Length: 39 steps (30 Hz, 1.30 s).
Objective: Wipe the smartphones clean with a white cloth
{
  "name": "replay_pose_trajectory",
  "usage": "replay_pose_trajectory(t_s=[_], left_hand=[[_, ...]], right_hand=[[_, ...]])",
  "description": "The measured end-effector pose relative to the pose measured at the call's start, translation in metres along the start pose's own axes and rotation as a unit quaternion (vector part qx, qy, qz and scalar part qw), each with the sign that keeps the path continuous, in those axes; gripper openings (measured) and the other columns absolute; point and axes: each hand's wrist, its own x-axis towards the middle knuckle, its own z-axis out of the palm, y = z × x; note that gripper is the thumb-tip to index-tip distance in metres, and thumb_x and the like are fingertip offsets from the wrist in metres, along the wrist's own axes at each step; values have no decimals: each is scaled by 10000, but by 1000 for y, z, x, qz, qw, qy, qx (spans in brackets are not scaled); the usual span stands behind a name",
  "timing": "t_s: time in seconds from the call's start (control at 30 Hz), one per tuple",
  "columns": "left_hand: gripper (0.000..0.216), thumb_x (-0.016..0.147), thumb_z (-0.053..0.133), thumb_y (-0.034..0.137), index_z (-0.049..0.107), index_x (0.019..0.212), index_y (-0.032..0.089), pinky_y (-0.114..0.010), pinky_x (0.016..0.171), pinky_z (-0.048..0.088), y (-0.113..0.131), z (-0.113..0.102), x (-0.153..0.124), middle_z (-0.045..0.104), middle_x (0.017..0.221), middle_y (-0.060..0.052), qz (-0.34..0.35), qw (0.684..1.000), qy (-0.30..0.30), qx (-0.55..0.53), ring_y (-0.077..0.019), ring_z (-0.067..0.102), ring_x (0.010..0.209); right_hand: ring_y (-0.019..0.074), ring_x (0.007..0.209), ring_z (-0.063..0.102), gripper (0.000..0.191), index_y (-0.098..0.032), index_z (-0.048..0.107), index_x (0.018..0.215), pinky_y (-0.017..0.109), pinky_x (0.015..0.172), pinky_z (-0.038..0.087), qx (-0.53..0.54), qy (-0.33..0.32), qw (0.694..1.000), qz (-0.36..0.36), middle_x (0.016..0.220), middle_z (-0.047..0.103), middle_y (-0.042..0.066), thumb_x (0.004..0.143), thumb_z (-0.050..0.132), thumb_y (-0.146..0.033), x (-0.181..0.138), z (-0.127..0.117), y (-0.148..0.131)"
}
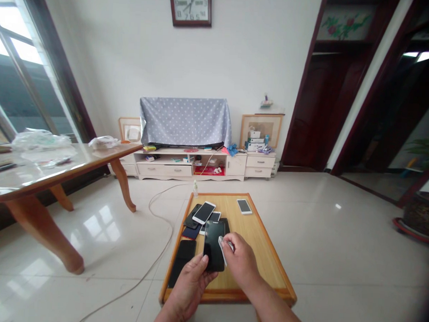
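Two bare hands above low wooden table [263, 256]. Left hand [192, 277] grasps black-screened smartphone [211, 250] by lower left edge, screen up. Right hand [241, 256] pinches white cloth [220, 241], possibly tissue, at phone's right side. Just ahead of left hand: heap of phones, white-framed smartphone [204, 213] uppermost. Left of left hand: dark flat device [183, 256]. Ahead of right hand: separate white smartphone [244, 206]. High beyond hands: wall clock [190, 7], numerals 3, 8, 7 legible; phone markings too small to read.
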Motion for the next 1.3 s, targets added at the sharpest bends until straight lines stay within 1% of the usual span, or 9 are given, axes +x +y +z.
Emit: replay_pose_trajectory(t_s=[0.23, 0.43, 0.5, 0.7, 0.77, 0.9, 0.97, 1.13, 1.3], left_hand=[[292, 890, 718, 357, 723, 1125, 184, -285, 858, 513, 3, -5, 4, 715, 1162, -105, 28, 1000, 6, -4, -186, 663, 992], [369, 847, 760, 374, 739, 1167, 192, -318, 847, 539, -5, 1, -2, 724, 1183, -128, -18, 998, -10, 52, -223, 689, 988], [387, 852, 751, 382, 734, 1190, 196, -323, 838, 547, -8, 3, -4, 728, 1170, -127, -18, 997, -15, 69, -224, 691, 976], [391, 867, 721, 420, 735, 1185, 193, -312, 834, 540, -7, 9, -4, 739, 1120, -111, -8, 991, -49, 121, -223, 677, 985], [405, 864, 720, 428, 730, 1198, 198, -312, 830, 539, -9, 8, -3, 737, 1130, -110, -3, 991, -44, 127, -227, 678, 989], [455, 876, 702, 435, 693, 1270, 208, -326, 834, 542, -13, 3, -3, 723, 1175, -120, -3, 989, -32, 145, -236, 679, 1003], [457, 884, 687, 444, 685, 1281, 218, -336, 842, 542, -14, 3, -3, 718, 1189, -114, 1, 985, -38, 165, -238, 677, 1010], [451, 905, 645, 476, 679, 1286, 236, -351, 849, 537, -17, 8, -1, 725, 1168, -91, 13, 970, -89, 228, -258, 670, 1039], [466, 916, 613, 502, 678, 1290, 232, -336, 819, 534, -22, 4, 2, 729, 1144, -77, 27, 954, -97, 281, -251, 664, 1009]], right_hand=[[167, 733, 633, 94, -257, 637, 847, 239, 630, 386, -41, -68, 997, -16, 812, 693, -12, 906, 564, -262, -25, 9, -10], [173, 743, 653, 171, -257, 641, 900, 250, 644, 403, -22, 19, 998, 48, 830, 713, -9, 953, 526, -373, 5, -5, 4], [182, 752, 661, 186, -255, 643, 913, 256, 642, 401, -37, 40, 997, 58, 840, 719, 0, 956, 520, -387, 6, -4, 5], [190, 793, 671, 130, -264, 645, 884, 264, 686, 403, -69, -6, 997, -18, 859, 727, 6, 935, 539, -320, -12, 6, -6], [191, 794, 674, 150, -268, 648, 902, 264, 682, 408, -63, 7, 998, -5, 866, 731, 5, 949, 531, -347, -7, 1, -3], [196, 713, 662, 231, -262, 643, 908, 264, 605, 397, -50, 71, 994, 67, 813, 723, 9, 972, 503, -435, 8, -11, 9], [200, 721, 664, 236, -260, 643, 903, 263, 605, 404, -43, 77, 994, 64, 813, 722, 13, 969, 511, -444, 7, -9, 9], [200, 810, 677, 184, -261, 660, 916, 263, 697, 445, -19, 39, 999, 0, 885, 734, 21, 957, 540, -393, -3, 4, 0], [206, 752, 674, 252, -244, 665, 963, 269, 655, 470, 51, 89, 992, 70, 857, 735, 35, 954, 537, -462, 12, -4, 20]])
